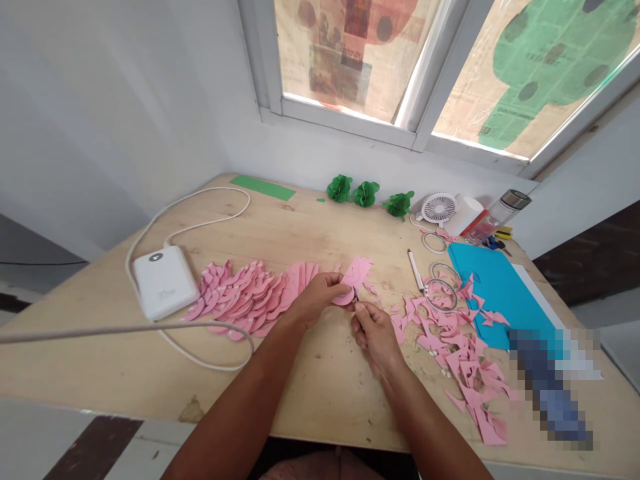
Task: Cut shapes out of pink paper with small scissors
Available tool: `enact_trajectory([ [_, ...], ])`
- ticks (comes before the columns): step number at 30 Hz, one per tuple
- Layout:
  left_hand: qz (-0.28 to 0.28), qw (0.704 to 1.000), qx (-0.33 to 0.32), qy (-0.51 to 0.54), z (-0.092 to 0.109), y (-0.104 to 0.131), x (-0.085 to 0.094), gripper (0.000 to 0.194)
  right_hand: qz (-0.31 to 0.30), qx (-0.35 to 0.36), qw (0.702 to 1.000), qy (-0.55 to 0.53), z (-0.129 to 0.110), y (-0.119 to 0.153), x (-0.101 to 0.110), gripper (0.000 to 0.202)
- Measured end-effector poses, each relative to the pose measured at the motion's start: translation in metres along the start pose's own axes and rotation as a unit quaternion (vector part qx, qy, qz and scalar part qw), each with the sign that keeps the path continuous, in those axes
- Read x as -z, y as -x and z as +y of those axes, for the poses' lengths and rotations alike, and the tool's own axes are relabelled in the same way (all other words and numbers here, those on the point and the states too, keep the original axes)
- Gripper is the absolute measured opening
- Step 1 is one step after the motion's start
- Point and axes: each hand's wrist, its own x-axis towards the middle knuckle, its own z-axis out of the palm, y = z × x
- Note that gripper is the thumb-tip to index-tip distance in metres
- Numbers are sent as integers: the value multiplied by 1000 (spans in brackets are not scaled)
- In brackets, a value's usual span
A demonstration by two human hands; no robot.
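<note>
Near the middle of the wooden table, my left hand [323, 297] pinches a pink paper piece [356, 272] by its left side. My right hand [373, 330] is closed around a small dark cutting tool [356, 296], probably scissors, whose tip meets the lower edge of that paper. Its handles are mostly hidden by my fingers. Left of my hands lies a long overlapping row of curved pink paper cutouts [250, 293]. Pink paper scraps [463, 357] are scattered to the right.
A white power bank [166, 281] with a looping cable sits at left. Green paper ornaments [366, 193], a small fan [439, 209] and a bottle [505, 212] stand along the back. At right are a pen [415, 270], metal rings [441, 295] and a blue folder [515, 293].
</note>
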Motion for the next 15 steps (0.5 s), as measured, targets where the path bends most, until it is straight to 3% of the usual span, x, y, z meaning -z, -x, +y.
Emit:
enact_trajectory([
  [15,-9,1000,9,-17,-1,-1,3,11,-1,14,1000,17,1,-1,3,35],
])
